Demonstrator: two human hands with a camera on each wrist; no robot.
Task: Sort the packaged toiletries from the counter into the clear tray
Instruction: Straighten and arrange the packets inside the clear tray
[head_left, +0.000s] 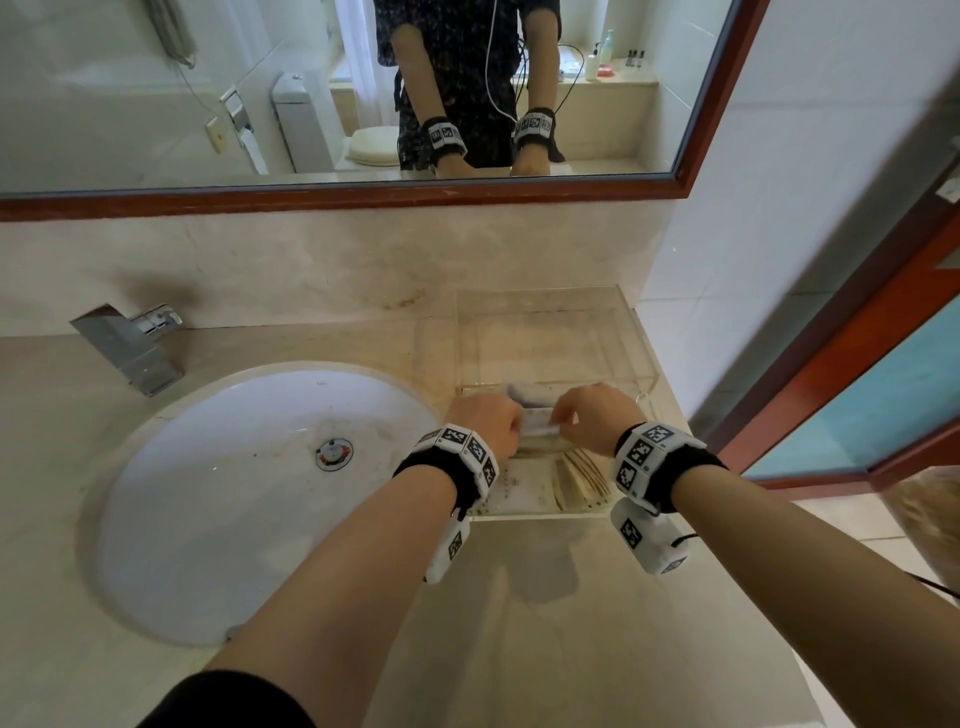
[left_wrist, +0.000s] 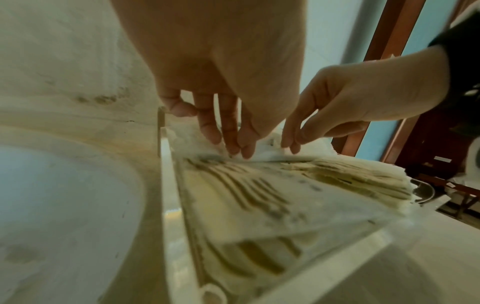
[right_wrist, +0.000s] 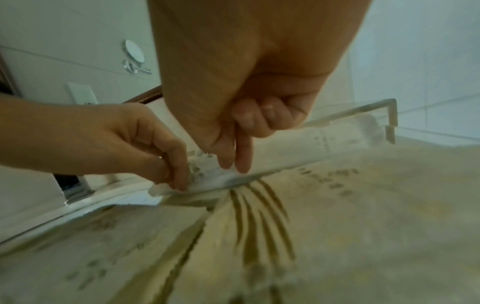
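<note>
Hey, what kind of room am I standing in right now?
Most likely a hotel bathroom: an oval sink with a chrome tap, a wall mirror reflecting a toilet.

Both hands (left_wrist: 226, 127) on white packet (left_wrist: 267, 153)

Two hands, left (head_left: 485, 421) and right (head_left: 597, 415), share one white packet (head_left: 535, 423). One clear tray (head_left: 644, 358) holds several flat packets (head_left: 576, 480), too overlapped to count. One sink (head_left: 234, 493), one faucet (head_left: 130, 345).
</note>
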